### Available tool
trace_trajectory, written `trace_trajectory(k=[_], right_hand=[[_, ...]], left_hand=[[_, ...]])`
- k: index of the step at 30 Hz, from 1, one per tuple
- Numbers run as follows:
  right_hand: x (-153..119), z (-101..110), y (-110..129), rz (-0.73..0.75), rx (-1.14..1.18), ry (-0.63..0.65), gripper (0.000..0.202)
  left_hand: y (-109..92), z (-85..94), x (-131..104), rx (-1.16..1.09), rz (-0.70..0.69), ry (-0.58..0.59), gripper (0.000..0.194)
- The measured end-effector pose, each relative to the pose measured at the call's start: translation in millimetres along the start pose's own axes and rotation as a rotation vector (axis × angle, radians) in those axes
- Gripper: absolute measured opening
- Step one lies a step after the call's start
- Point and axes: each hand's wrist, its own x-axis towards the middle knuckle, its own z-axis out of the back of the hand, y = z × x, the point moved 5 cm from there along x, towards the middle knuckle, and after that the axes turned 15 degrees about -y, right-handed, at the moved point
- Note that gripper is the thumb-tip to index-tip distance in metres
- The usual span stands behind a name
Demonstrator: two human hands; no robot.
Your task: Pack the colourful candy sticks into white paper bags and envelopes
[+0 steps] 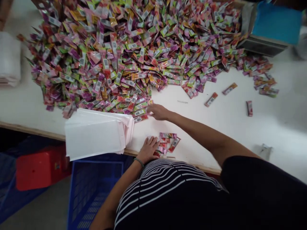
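From the head view, taking the picture's middle as the clock's centre, you have a big heap of packets [131, 57] spreading from ten round to one o'clock on the white table [278, 118]. Your right hand [158, 111] is right at the centre, its fingertips meeting the heap's near edge; it is blurred, so I cannot tell whether you are grasping a packet. Your left hand [149, 148], a bracelet [139, 162] at its wrist, lies at six o'clock, palm down with the fingers stretched out and resting over the small cluster of packets [168, 135], rather than clenched. That cluster reaches out towards five o'clock, close to the table's front edge.

Between eight and nine, just left of your hands, is a stack of white bags [96, 137], its far side touching the heap. Below it, between seven and eight, is a blue crate [96, 179], with a red stool [33, 169] beside it at eight. Three loose packets [211, 99] lie apart between two and three. At two o'clock a box with a blue side [277, 24] sits against the heap.
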Motion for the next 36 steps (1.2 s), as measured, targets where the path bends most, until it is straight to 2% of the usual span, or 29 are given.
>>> trace_trajectory(k=[1,2,4,5,6,8,10,11,14,16,17,19,20,22,24,27,29,31,33,34,36], right_hand=[[-29.1,-7.8,0.6,0.043,0.001,0.096,0.036],[-62.1,-16.3,0.3,0.074,-0.005,0.177,0.051],[-128.4,-31.3,-5.6,0.057,-0.061,0.225,0.082],[-158.9,-38.6,-8.5,0.054,-0.083,0.222,0.088],[-186.1,-45.0,-12.6,0.029,-0.106,0.203,0.084],[-228.6,-54.6,-22.7,-0.074,-0.143,0.143,0.058],[-254.4,-59.0,-33.2,-0.241,-0.143,0.063,0.036],[-260.8,-59.1,-37.7,-0.344,-0.131,0.011,0.033],[-254.6,-54.1,-41.7,-0.653,-0.068,-0.196,0.03],[-232.6,-52.7,-32.3,-0.747,-0.01,-0.3,0.03],[-218.7,-54.6,-23.6,-0.735,0.023,-0.308,0.031],[-194.2,-63.3,-1.3,-0.651,0.062,-0.254,0.033],[-186.5,-69.2,11.0,-0.6,0.063,-0.214,0.038],[-182.2,-82.3,35.3,-0.501,0.028,-0.147,0.056],[-189.1,-95.0,55.9,-0.406,-0.038,-0.11,0.07],[-205.6,-111.1,71.5,-0.289,-0.147,-0.084,0.066],[-212.5,-118.5,73.8,-0.216,-0.203,-0.094,0.063],[-214.4,-124.6,76.3,-0.136,-0.244,-0.104,0.063],[-211.9,-130.1,81.0,-0.094,-0.262,-0.099,0.06],[-208.9,-132.3,83.5,-0.099,-0.261,-0.09,0.058],[-199.6,-133.9,85.6,-0.172,-0.233,-0.075,0.054]], left_hand=[[0.4,-0.6,-0.7,0.004,-0.016,-0.005,0.097],[0.9,-1.3,-1.0,0.007,-0.029,-0.014,0.098],[1.0,-3.4,-0.5,0.007,-0.056,-0.019,0.099],[1.0,-4.7,0.4,0.008,-0.068,-0.013,0.097],[0.7,-5.9,1.5,0.014,-0.08,-0.004,0.091],[-0.1,-7.8,4.5,0.039,-0.098,0.014,0.072],[-1.4,-8.4,8.7,0.077,-0.101,0.015,0.055],[-2.6,-8.6,11.0,0.09,-0.102,0.019,0.052],[-10.4,-7.9,15.1,0.076,-0.129,0.046,0.05],[-14.2,-1.9,13.8,0.051,-0.092,0.007,0.056],[-12.9,3.6,11.8,0.049,-0.012,-0.049,0.066],[-4.1,16.3,3.6,0.054,0.259,-0.192,0.084],[0.1,20.6,-1.9,0.036,0.399,-0.239,0.087],[1.8,21.0,-9.2,-0.063,0.591,-0.236,0.083],[-5.9,15.9,-8.5,-0.19,0.656,-0.168,0.077],[-18.1,20.7,-5.1,-0.254,0.683,-0.136,0.074],[-18.5,43.0,-10.6,-0.209,0.661,-0.231,0.067],[-7.9,83.5,-27.8,-0.06,0.685,-0.468,0.05],[11.7,128.5,-52.8,0.176,0.804,-0.705,0.041],[24.0,145.4,-63.0,0.292,0.891,-0.728,0.042],[50.3,164.5,-72.5,0.457,1.034,-0.598,0.049]])
